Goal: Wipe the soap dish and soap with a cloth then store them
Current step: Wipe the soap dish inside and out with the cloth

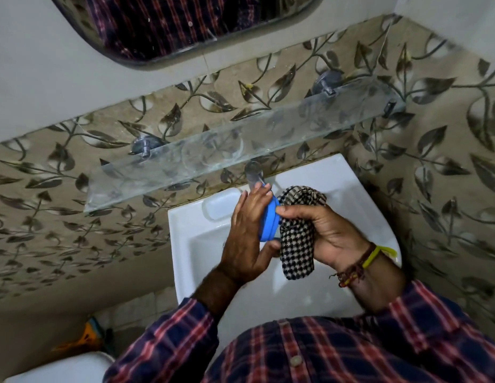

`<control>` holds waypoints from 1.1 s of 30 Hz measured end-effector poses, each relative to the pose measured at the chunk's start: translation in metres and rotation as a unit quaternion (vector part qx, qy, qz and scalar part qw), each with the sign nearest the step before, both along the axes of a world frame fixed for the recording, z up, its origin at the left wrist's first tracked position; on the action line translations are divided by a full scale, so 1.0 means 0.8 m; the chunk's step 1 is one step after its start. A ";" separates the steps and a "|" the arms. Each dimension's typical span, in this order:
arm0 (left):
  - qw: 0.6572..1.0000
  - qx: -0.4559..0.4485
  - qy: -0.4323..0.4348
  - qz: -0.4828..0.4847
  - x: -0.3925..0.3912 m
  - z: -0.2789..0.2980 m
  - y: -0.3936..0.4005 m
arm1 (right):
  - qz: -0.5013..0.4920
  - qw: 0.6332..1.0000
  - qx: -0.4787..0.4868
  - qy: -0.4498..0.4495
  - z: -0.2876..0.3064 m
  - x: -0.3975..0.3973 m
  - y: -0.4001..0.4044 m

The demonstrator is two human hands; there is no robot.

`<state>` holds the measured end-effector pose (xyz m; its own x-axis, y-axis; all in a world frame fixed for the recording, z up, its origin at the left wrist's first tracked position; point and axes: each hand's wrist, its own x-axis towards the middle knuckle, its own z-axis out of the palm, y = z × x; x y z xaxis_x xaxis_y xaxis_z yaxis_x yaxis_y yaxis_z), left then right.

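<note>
White ceramic sink (351, 194); hands grip round blue dish (269, 223), checked cloth (297, 239).

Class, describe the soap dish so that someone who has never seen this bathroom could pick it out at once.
Find the white ceramic washbasin under the clear glass wall shelf. Above its bowl, the left hand holds a round blue plastic soap dish against the black-and-cream checked cloth in the right hand. It is the only bright blue thing there.

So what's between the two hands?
In the head view, the blue plastic soap dish sits between the left hand and the right hand, beside the checked cloth.
</note>
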<state>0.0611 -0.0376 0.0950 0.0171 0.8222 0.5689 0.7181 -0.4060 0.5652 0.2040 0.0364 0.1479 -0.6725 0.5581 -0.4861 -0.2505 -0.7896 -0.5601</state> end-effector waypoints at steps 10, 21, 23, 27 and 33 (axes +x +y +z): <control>0.993 -0.026 -0.097 0.059 0.007 0.005 0.027 | -0.073 0.995 0.027 -0.065 -0.005 -0.004 -0.013; 0.956 -0.082 -0.274 0.062 0.002 0.019 0.039 | -0.092 0.987 0.100 -0.086 0.007 -0.014 -0.017; 0.941 -0.113 -0.313 0.064 0.003 0.013 0.037 | -0.093 0.983 0.125 -0.097 0.007 -0.016 -0.011; 0.903 -0.139 -0.402 0.066 0.004 0.017 0.037 | -0.087 0.976 0.177 -0.095 0.007 -0.020 -0.017; 0.872 -0.184 -0.450 0.045 0.010 0.023 0.038 | -0.079 0.967 0.216 -0.109 0.006 -0.021 -0.010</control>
<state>0.0691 -0.0072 0.1134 -0.3736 0.9275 0.0149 -0.0656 -0.0424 0.9969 0.1871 0.0284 0.1525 -0.4704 0.8278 -0.3057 -0.1870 -0.4320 -0.8823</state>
